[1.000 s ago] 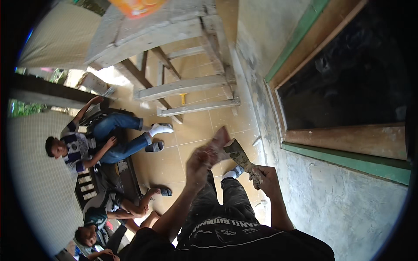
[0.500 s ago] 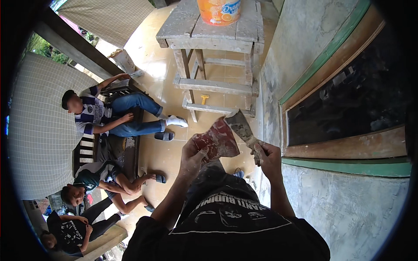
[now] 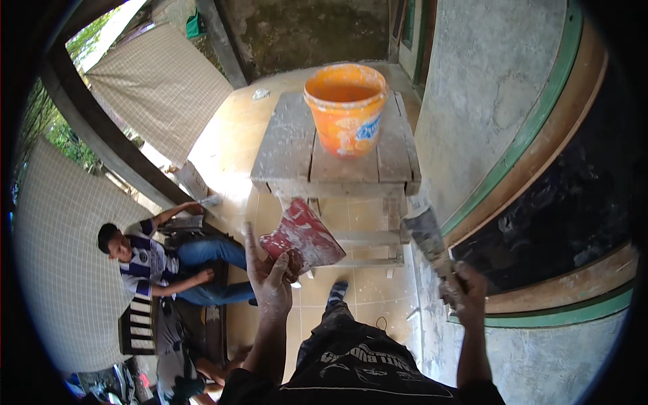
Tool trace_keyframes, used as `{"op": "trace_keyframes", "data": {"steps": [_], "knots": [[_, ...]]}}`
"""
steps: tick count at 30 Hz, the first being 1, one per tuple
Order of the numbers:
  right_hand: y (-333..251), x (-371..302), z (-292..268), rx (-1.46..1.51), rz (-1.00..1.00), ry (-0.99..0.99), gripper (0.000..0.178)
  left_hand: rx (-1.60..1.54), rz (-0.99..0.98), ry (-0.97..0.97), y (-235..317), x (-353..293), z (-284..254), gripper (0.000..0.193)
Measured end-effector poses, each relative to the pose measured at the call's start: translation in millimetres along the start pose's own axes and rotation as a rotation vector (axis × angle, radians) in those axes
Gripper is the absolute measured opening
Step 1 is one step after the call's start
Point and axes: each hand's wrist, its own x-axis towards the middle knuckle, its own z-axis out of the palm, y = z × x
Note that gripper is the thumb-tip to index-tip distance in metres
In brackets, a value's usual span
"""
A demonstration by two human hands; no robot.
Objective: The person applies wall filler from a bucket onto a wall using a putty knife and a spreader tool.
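My left hand [image 3: 271,289] grips a red, plaster-smeared sheet [image 3: 309,237] at its lower left corner. The thumb presses on its face while one finger points up along the side. What the sheet is made of I cannot tell. Near the wall on the right, my right hand [image 3: 468,291] is closed round the crusted handle of a putty knife [image 3: 426,233], whose wide blade points up. The two tools are well apart. Beyond them an orange bucket [image 3: 344,125], streaked with white, stands on a worn wooden table [image 3: 283,152].
A grey plastered wall [image 3: 489,74] with a green-edged, wood-framed dark window [image 3: 560,216] runs along my right. At left a person [image 3: 152,260] sits on a dark bench [image 3: 138,324], and another is partly in view below. Tan checked sheets [image 3: 158,84] hang behind a post.
The knife has moved away from the red sheet, out to the right toward the wall. My view has lifted and come closer to the table, showing the whole bucket.
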Motion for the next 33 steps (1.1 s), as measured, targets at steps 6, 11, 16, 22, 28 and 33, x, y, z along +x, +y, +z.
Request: {"op": "trace_keyframes", "data": {"steps": [6, 11, 16, 22, 28, 33], "knots": [[-110.2, 118.6, 21.0, -0.333, -0.345, 0.157, 0.033, -0.033, 0.371, -0.021, -0.3, 178.7, 46.5, 0.048], [-151.2, 175.1, 72.0, -0.286, -0.287, 0.204, 0.034, 0.134, 0.190, -0.249, -19.6, 303.0, 117.7, 0.060], [-150.2, 199.2, 93.2, -0.492, -0.474, 0.259, 0.033, -0.031, 0.069, -0.631, -38.5, 322.8, 139.0, 0.066], [-149.5, 207.4, 99.9, -0.835, -0.492, 0.136, 0.028, 0.135, 0.403, -0.607, -14.5, 266.0, 145.9, 0.068], [-133.3, 215.4, 139.9, -1.248, -0.552, 0.217, 0.025, 0.311, 0.463, -0.552, -7.8, 238.0, 137.6, 0.088], [-137.4, 205.2, 139.3, -1.591, -0.204, -0.166, 0.025, 0.401, 0.528, -0.511, -2.8, 226.4, 135.8, 0.090]]}}
